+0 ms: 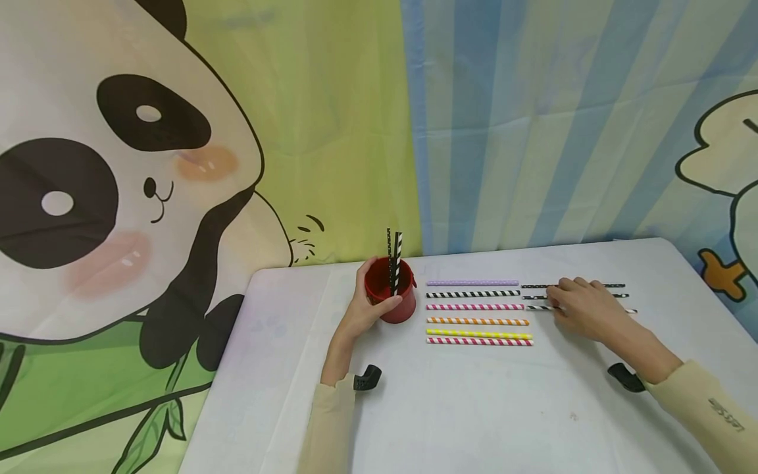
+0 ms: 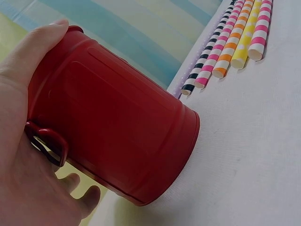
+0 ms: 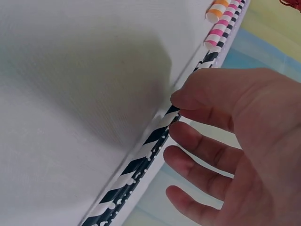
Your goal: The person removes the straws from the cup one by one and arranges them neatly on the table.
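My left hand (image 1: 362, 309) grips a small red bucket (image 1: 401, 312) from its left side, the thumb near the rim. In the left wrist view the red bucket (image 2: 117, 117) is tilted and shows a small side loop. Black-and-white paper straws (image 1: 399, 245) stand in it, both dotted and striped. Farther right, my right hand (image 1: 583, 306) pinches a black-and-white striped straw (image 1: 537, 307) between thumb and forefinger, low over the table. The striped straw (image 3: 134, 165) lies along black dotted straws (image 1: 613, 286); my other fingers are loosely bent beyond them.
Between the hands several straws lie in parallel: lilac (image 1: 472, 283), black striped (image 1: 472, 294), pink (image 1: 474, 307), orange (image 1: 477, 321), yellow (image 1: 479, 334) and red-pink (image 1: 480, 342). The white table (image 1: 462, 415) meets a printed curtain (image 1: 343, 164) at its back edge.
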Demonstrator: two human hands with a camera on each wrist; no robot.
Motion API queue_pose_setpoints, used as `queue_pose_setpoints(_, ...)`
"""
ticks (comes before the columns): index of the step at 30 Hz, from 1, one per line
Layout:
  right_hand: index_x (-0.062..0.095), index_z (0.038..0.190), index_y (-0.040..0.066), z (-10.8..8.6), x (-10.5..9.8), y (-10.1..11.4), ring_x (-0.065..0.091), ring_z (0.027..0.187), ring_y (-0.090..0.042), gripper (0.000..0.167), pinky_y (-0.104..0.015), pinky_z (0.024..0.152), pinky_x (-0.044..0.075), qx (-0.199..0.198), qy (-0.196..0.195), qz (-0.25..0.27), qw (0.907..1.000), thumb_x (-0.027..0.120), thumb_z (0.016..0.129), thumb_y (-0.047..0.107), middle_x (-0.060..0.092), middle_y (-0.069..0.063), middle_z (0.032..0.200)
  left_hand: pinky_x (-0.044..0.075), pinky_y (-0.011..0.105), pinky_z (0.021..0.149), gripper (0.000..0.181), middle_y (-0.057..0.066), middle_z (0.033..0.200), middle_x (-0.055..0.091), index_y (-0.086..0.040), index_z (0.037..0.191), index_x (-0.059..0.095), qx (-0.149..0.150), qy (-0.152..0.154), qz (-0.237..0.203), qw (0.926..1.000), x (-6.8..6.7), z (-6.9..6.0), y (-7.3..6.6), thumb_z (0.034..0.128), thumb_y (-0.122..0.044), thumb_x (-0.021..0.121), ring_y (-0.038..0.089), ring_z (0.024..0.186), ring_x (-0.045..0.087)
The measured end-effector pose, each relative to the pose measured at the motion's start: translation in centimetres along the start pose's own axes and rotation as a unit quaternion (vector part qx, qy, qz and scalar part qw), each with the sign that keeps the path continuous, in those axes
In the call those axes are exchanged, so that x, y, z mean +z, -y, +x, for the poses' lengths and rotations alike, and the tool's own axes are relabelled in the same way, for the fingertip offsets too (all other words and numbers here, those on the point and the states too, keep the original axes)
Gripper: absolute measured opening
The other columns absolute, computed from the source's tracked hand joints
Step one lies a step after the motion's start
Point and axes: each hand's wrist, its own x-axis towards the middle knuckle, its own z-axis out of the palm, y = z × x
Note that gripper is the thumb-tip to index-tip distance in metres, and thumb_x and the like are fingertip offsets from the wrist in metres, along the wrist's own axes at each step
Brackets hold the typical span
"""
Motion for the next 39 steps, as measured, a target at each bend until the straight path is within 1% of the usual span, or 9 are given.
queue_pose_setpoints(4,0.06,0.085,0.018,0.0,0.3,-0.1,0.054,0.076,-0.025,0.018,-0.046,0.066,0.044,-0.002,0.005,0.001,1.0,0.076,0.082,0.012,0.057,-0.001,0.082,0.051,0.049,0.104,0.095,-0.002,0.151,0.039,-0.038,0.155,0.017,-0.003,-0.001,0.001,1.0,0.0,-0.1,0.0,0.0843,-0.026,0.079,0.023,0.141,0.036)
queue_pose_setpoints(12,0.06,0.086,0.016,-0.1,0.5,-0.3,0.055,0.076,-0.027,0.017,-0.05,0.067,0.046,-0.001,-0.009,0.003,1.0,0.076,0.082,0.012,0.057,-0.002,0.082,0.05,0.051,0.105,0.094,0.0,0.153,0.038,-0.038,0.155,0.017,-0.007,0.0,-0.002,1.0,0.0,0.1,0.0,0.0853,-0.022,0.078,0.024,0.142,0.035)
queue_pose_setpoints(15,0.06,0.086,0.016,-0.1,0.5,-0.3,0.056,0.077,-0.027,0.017,-0.05,0.067,0.046,0.005,-0.005,0.005,1.0,0.076,0.081,0.012,0.057,-0.002,0.083,0.049,0.051,0.105,0.095,0.001,0.154,0.037,-0.037,0.156,0.015,-0.013,0.005,-0.002,0.9999,0.0,0.3,0.1,0.0859,-0.021,0.077,0.024,0.143,0.034)
queue_pose_setpoints(18,0.06,0.087,0.016,-0.1,0.5,-0.3,0.056,0.078,-0.029,0.017,-0.05,0.067,0.046,0.011,0.0,0.006,0.9999,0.076,0.081,0.012,0.058,-0.003,0.084,0.049,0.051,0.107,0.097,0.004,0.156,0.034,-0.032,0.158,0.012,-0.021,0.007,-0.002,0.9997,0.0,0.3,0.0,0.0862,-0.018,0.076,0.026,0.145,0.032)
queue_pose_setpoints(21,0.061,0.087,0.016,0.0,0.6,-0.3,0.057,0.078,-0.029,0.017,-0.05,0.067,0.046,0.012,-0.001,0.007,0.9999,0.076,0.081,0.013,0.058,-0.003,0.085,0.048,0.051,0.107,0.098,0.007,0.157,0.032,-0.027,0.159,0.01,-0.03,0.009,-0.001,0.9995,-0.1,0.1,-0.6,0.0864,-0.017,0.076,0.027,0.145,0.031)
queue_pose_setpoints(25,0.061,0.088,0.016,-0.1,0.5,-0.3,0.057,0.077,-0.029,0.018,-0.05,0.066,0.047,0.008,-0.001,0.008,0.9999,0.076,0.08,0.014,0.059,-0.003,0.085,0.048,0.049,0.107,0.097,0.007,0.156,0.034,-0.025,0.159,0.012,-0.033,0.016,-0.006,0.9993,-0.1,-0.5,-2.4,0.0864,-0.017,0.075,0.027,0.144,0.032)
queue_pose_setpoints(28,0.061,0.089,0.015,-0.1,0.3,-0.1,0.057,0.078,-0.029,0.018,-0.051,0.066,0.048,0.007,0.003,0.009,0.9999,0.077,0.081,0.015,0.059,-0.004,0.086,0.048,0.049,0.108,0.096,0.007,0.155,0.035,-0.024,0.159,0.013,-0.031,0.021,-0.014,0.9992,-0.2,-0.9,-3.4,0.0864,-0.017,0.075,0.026,0.144,0.033)
queue_pose_setpoints(31,0.062,0.092,0.015,-0.1,0.1,0.1,0.057,0.079,-0.029,0.018,-0.052,0.067,0.048,0.007,0.005,0.012,0.9999,0.077,0.081,0.015,0.06,-0.004,0.088,0.047,0.049,0.108,0.096,0.007,0.156,0.035,-0.025,0.159,0.012,-0.031,0.026,-0.015,0.9991,-0.2,-1.0,-3.5,0.087,-0.017,0.075,0.027,0.144,0.033)
queue_pose_setpoints(39,0.063,0.1,0.012,0.0,-0.9,0.9,0.06,0.086,-0.031,0.024,-0.051,0.07,0.048,0.004,0.003,0.02,0.9998,0.078,0.081,0.016,0.062,-0.006,0.094,0.047,0.05,0.109,0.096,0.009,0.156,0.034,-0.023,0.159,0.011,-0.028,0.029,-0.013,0.9991,-0.2,-0.9,-3.3,0.0874,-0.018,0.075,0.028,0.145,0.032)
